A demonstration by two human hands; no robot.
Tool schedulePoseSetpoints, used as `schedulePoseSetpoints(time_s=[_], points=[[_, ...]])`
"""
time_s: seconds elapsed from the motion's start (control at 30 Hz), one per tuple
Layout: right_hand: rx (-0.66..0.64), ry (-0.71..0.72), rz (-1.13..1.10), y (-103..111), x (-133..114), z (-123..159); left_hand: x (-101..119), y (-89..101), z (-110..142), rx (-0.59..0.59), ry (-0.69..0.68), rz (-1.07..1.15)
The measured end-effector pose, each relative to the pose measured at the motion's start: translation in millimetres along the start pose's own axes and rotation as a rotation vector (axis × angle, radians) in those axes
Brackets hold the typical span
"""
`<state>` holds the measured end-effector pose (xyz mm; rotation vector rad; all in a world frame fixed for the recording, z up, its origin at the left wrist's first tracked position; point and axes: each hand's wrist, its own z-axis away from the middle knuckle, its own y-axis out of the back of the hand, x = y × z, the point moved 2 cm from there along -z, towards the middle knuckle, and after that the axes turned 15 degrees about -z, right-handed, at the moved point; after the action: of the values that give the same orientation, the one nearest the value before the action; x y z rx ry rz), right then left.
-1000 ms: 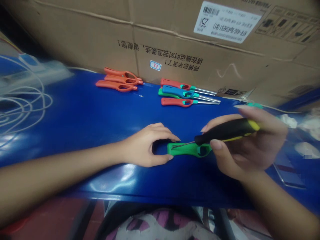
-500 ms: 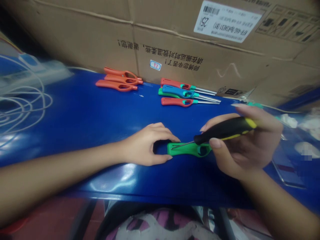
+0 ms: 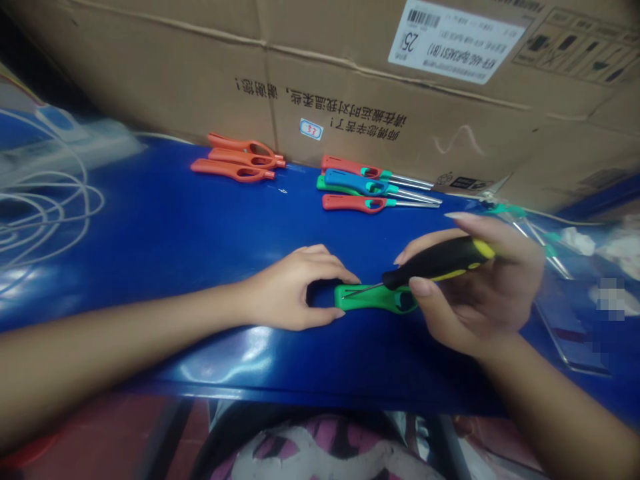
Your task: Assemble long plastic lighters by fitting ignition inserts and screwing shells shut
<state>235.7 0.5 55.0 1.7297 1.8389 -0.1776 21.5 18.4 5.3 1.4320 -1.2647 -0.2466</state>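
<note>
A green lighter handle [image 3: 373, 301] lies flat on the blue table, its trigger opening toward the right. My left hand [image 3: 300, 290] grips its left end between thumb and fingers. In my right hand [image 3: 480, 293] is a black and yellow screwdriver [image 3: 430, 261], held at a low slant. Its thin shaft runs left across the handle, and the tip meets the green surface near the slot at the left end. The handle's right end is partly behind my right thumb.
Orange lighter casings [image 3: 235, 175] lie at the back left. Right of them are several assembled lighters with metal tubes [image 3: 355, 204]. A cardboard box [image 3: 200, 73] walls off the back. White cable [image 3: 45, 217] coils at the left; loose lighter nozzles [image 3: 537, 233] lie at the right.
My right hand and the screwdriver's grip have shifted slightly left, uncovering more of the loose nozzles. The tip stays at about the same spot. My left hand and the green handle have not visibly moved.
</note>
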Motion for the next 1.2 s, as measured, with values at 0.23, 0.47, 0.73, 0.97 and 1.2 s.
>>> schedulePoseSetpoints(time_s=[0.23, 0.47, 0.73, 0.97, 1.2], points=[[-0.040, -0.052, 0.028, -0.2, 4.0, 3.8, 1.1, -0.3, -0.6, -0.004, 0.001, -0.031], [-0.173, -0.168, 0.219, 6.0, 1.3, -19.1, 13.6, -1.0, -7.1, -0.052, 0.067, -0.116], [-0.110, -0.044, 0.201, 3.7, 6.4, -27.7, 14.8, -13.0, -23.0, -0.030, 0.073, -0.145], [-0.133, -0.056, 0.105, 7.6, -0.7, -21.9, 7.2, -20.2, -19.9, 0.030, 0.072, -0.056], [-0.124, 0.106, 0.236, 14.4, -6.0, -17.9, 7.6, -17.7, -20.9, -0.010, 0.069, -0.012]])
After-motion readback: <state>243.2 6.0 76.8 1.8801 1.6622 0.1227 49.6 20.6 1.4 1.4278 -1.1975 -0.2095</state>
